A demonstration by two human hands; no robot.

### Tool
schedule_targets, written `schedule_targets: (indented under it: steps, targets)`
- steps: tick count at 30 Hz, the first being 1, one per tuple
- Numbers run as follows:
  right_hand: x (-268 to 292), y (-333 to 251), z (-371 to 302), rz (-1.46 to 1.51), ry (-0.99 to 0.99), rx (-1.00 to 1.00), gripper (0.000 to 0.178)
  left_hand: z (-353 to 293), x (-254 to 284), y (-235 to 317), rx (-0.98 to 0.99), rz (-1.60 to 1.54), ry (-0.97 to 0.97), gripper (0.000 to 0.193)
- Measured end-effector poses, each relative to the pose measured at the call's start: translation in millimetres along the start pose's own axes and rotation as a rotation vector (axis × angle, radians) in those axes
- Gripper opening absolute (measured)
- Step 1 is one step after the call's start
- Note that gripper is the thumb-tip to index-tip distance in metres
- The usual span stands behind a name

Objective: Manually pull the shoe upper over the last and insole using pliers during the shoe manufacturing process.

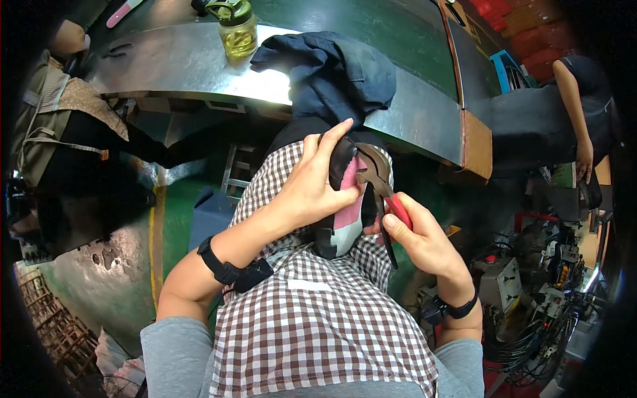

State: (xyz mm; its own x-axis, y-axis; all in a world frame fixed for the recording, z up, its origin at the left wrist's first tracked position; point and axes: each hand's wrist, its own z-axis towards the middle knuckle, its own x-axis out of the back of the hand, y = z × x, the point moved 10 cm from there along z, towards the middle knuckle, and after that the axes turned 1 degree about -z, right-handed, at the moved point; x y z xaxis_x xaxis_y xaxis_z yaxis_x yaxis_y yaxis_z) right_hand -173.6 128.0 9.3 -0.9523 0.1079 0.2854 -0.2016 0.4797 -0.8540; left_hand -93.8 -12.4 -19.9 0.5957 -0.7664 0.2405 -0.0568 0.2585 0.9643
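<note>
A black shoe upper [340,161] with a pink and white underside [350,213] stands tilted over my lap, its bottom facing me. My left hand [312,186] is closed round its left side, thumb on the pink part and fingers along the black edge. In my right hand [424,239] is a pair of pliers [375,171] with a worn metal head and a red grip; its other handle looks dark. The head of the pliers is at the right edge of the pink underside. Whether the jaws pinch the black material cannot be made out.
Ahead runs a metal-edged workbench [424,126] bearing a dark blue cloth [332,73] and a yellow-green bottle [237,33]. One person [53,132] is at the left, another person's arm [576,113] at the right. Machinery with cables [524,298] stands at the lower right.
</note>
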Motion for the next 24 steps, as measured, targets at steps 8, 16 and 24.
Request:
schedule_targets:
  steps: [8, 16, 24]
  targets:
    - [-17, 21, -1, 0.116, 0.042, -0.008, 0.029, -7, -1, -2, 0.021, 0.016, -0.010, 0.099]
    - [-46, 64, 10, 0.013, 0.209, 0.257, 0.040, -22, 10, -11, -0.019, 0.135, 0.095, 0.129]
    - [-47, 77, 17, 0.018, 0.372, 0.469, 0.036, -28, 11, -20, 0.001, 0.154, 0.108, 0.134]
